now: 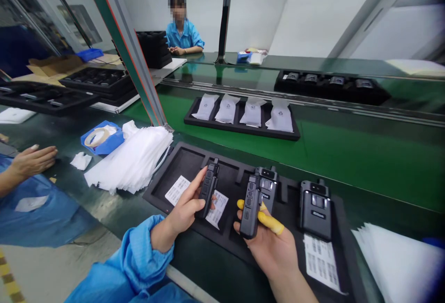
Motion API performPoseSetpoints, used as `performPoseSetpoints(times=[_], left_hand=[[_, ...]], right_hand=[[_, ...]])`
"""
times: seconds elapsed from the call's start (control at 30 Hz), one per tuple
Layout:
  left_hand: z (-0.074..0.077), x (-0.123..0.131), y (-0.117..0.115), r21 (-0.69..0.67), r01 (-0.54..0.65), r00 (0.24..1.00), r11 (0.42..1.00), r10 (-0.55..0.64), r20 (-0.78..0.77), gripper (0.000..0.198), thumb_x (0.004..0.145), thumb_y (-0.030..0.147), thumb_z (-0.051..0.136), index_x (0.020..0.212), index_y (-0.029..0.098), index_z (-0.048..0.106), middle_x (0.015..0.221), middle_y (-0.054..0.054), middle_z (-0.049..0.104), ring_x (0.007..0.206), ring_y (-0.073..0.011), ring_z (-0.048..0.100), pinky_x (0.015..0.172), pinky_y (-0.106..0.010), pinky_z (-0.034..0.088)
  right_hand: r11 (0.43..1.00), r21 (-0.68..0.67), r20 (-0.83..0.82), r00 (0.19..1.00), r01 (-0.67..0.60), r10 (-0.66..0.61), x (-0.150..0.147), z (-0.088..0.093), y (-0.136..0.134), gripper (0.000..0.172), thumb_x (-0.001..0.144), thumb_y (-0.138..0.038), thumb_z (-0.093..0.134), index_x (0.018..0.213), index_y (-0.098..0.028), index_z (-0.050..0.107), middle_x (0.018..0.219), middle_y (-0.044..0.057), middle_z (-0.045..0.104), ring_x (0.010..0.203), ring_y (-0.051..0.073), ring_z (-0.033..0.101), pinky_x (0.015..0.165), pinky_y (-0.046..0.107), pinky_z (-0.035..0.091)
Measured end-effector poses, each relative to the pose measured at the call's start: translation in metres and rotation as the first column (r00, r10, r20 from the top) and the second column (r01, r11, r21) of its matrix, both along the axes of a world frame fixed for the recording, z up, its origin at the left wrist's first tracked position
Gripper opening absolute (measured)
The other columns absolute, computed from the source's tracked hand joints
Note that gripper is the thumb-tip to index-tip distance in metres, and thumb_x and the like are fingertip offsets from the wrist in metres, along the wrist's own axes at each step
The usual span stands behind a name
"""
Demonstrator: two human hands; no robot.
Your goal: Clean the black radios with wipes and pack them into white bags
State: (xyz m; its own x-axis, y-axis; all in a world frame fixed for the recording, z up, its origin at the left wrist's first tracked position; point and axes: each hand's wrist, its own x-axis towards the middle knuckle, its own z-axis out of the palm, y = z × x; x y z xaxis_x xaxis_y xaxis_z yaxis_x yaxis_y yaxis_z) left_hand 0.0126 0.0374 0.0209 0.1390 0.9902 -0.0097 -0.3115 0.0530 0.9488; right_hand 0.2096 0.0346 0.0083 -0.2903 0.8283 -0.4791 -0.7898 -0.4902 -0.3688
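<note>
My left hand (184, 212) is closed around a black handheld device (208, 187) with a short antenna stub and side buttons. My right hand (273, 242), with yellow covers on some fingers, grips a similar black device (249, 210), tilted so its side buttons show. Both are held over a black foam tray (184, 157) with compartments. Just behind the right-hand device stands another black device (270, 191), partly hidden. Farther right in the tray lies one more black device (315, 212), its lens end up. Printed label sheets (321, 261) lie in the tray.
White sleeves (132, 159) are stacked left of the tray, beside a blue box (102, 138) with tape. More white sheets (399, 261) lie right. On the green belt sits a tray (243, 129) of bagged items. A co-worker's hand (34, 159) is at left; another person (182, 34) sits opposite.
</note>
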Motion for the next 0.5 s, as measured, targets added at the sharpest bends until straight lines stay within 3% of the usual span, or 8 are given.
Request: performPoseSetpoints(times=[0.23,0.4,0.5], left_hand=[[-0.0016,-0.0029,-0.0027,0.017,0.003,1.0,1.0,-0.003,-0.013,0.077,0.072,0.03,0.06,0.143,0.027,0.031,0.095,-0.004,0.062,0.076,-0.0188,0.058,0.072,-0.032,0.046],[-0.0026,-0.0016,-0.0031,0.057,-0.022,1.0,0.998,0.023,-0.011,0.08,0.071,0.038,0.07,0.141,0.031,0.032,0.131,-0.008,0.048,0.092,-0.0222,0.058,0.073,-0.031,0.048],[-0.0024,-0.0018,-0.0024,0.12,-0.038,0.995,0.992,0.048,-0.088,0.088,0.068,0.034,0.076,0.142,0.032,0.029,0.139,-0.01,0.041,0.096,-0.0231,0.059,0.077,-0.033,0.05]], right_hand=[[1.0,0.011,0.035,0.999,-0.013,0.012,-0.0009,0.0028,-0.0001,0.029,0.057,-0.021,0.074,0.084,-0.026,0.065,0.087,0.0,0.073,0.07,0.018,0.068,0.066,0.036,0.057],[0.998,0.058,0.075,0.997,-0.02,0.016,-0.0015,0.0002,-0.0002,0.032,0.058,-0.025,0.074,0.089,-0.026,0.066,0.086,0.002,0.074,0.069,0.018,0.067,0.066,0.037,0.056],[0.994,0.109,0.104,0.995,-0.01,-0.001,-0.0036,-0.0018,-0.0004,0.033,0.061,-0.028,0.072,0.094,-0.028,0.066,0.088,0.001,0.073,0.073,0.02,0.068,0.075,0.043,0.055]])
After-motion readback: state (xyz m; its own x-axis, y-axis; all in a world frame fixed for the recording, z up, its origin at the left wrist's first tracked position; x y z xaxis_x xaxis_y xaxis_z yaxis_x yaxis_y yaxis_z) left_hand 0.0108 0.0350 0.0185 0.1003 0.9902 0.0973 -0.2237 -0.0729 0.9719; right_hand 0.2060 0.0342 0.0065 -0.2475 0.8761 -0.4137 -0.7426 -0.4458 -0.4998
